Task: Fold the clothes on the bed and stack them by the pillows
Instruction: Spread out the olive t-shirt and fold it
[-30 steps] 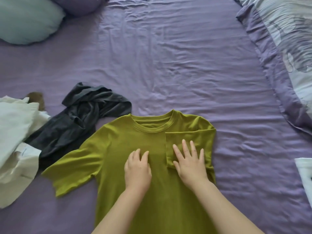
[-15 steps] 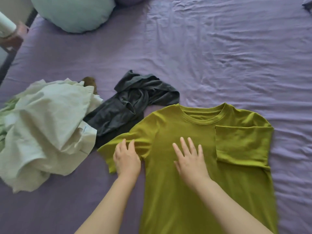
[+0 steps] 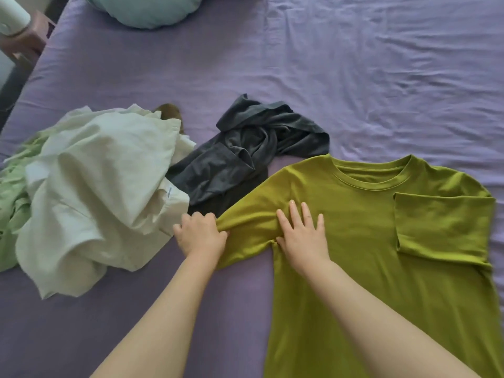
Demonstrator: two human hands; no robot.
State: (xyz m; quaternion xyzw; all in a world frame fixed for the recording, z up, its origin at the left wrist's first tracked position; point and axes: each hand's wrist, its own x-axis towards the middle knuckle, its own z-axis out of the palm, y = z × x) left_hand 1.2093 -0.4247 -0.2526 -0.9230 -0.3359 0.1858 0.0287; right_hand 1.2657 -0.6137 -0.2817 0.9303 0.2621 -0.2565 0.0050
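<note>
An olive green T-shirt point(image 3: 381, 255) lies face up on the purple bed point(image 3: 354, 91), its right sleeve folded in over the chest. My left hand point(image 3: 200, 236) grips the end of the other sleeve, which is bunched toward the body. My right hand point(image 3: 301, 236) presses flat on the shirt beside the armpit, fingers spread. A crumpled dark grey garment point(image 3: 245, 156) lies just beyond the sleeve. A rumpled white garment point(image 3: 95, 192) sits at left on top of a pale green one point(image 3: 11, 200).
A teal pillow point(image 3: 147, 9) lies at the bed's far left end. A small brown thing point(image 3: 169, 110) peeks out behind the white garment. Off the bed's left edge stands a wooden bedside piece point(image 3: 24, 42) with a white object on it.
The view swung left. My left hand moved from the shirt's chest out to the left sleeve and gripped its end. My right hand shifted from the folded sleeve to near the left armpit.
</note>
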